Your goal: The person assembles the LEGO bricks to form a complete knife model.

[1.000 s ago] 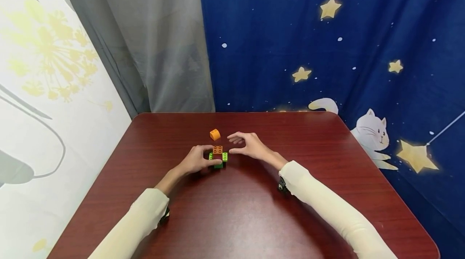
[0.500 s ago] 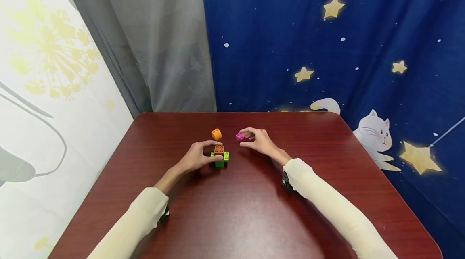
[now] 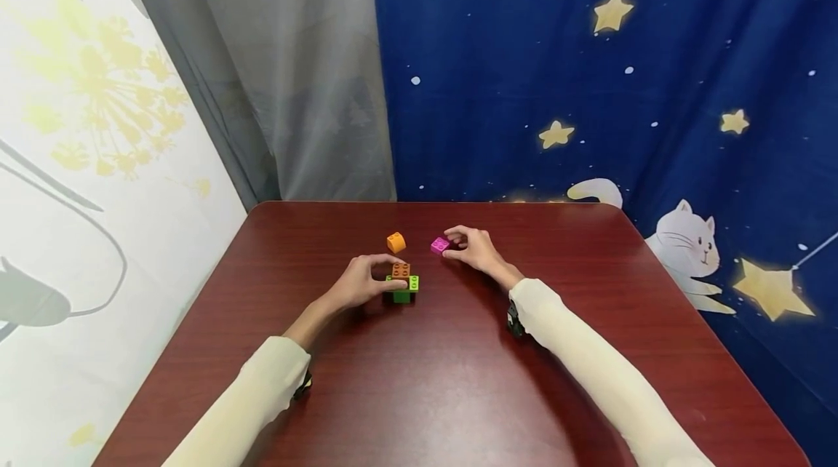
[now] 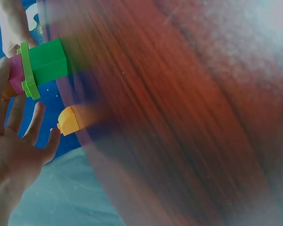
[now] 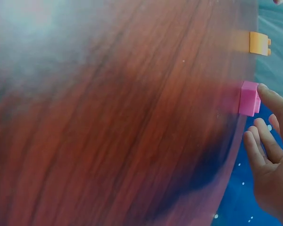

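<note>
In the head view my left hand holds a small stack of toy building bricks, thumb in front and fingers behind the brown top brick. The left wrist view shows a green brick at the base, a flat lime plate over it and a magenta brick above that. To the right, a separate pink brick rests on the table. My right hand is beside it, fingers spread and loosely bent. In the right wrist view the thumb tip meets the edge of this pink brick.
An orange brick with a curved side lies behind the stack, left of the pink one. All of it is on a dark red wooden table. A grey curtain and a blue starry curtain hang beyond the far edge.
My right hand has shifted back and to the right, uncovering the pink brick it hid a second ago. My left hand stays at the stack.
</note>
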### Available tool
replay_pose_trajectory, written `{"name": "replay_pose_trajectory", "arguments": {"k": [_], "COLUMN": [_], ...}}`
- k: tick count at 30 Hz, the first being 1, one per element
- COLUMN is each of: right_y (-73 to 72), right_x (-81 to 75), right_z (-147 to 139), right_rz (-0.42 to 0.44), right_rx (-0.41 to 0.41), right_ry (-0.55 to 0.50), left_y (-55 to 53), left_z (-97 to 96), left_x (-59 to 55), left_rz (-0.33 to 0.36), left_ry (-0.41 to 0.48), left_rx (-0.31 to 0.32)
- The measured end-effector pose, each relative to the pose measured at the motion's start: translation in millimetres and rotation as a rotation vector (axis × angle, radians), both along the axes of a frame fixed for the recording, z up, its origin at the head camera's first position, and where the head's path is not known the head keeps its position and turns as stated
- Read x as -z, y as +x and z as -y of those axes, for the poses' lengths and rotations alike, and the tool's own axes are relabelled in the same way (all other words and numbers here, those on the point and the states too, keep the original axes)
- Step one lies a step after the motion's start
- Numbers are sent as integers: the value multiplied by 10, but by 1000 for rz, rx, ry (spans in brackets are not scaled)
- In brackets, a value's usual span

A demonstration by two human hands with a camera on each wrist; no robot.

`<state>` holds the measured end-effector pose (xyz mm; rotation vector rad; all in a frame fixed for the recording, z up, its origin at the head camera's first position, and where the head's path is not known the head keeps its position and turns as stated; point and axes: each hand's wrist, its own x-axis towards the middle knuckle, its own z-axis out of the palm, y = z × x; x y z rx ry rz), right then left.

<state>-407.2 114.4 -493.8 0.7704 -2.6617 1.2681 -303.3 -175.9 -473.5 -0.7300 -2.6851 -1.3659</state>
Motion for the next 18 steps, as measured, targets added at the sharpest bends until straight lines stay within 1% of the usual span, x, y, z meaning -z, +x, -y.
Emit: {"name": "replay_pose_trajectory", "arguments": {"k": [3, 9, 13, 18], "right_y": [-37, -85, -104, -120], "right_x": [20, 27, 42, 66], "right_z": [28, 102, 162, 220], "right_rz": [14, 43, 40, 23], "right_rx": [14, 31, 25, 20], "right_ry": [21, 64, 97, 107], "left_y": [-14, -31, -35, -50], "left_z": [3, -7, -1, 27], "left_x": [7, 1, 5, 21], "left_rz": [-11, 13, 18, 30], "left_ry": [-17, -17, -17, -6], "left_rx": [1, 0, 5, 10]}}
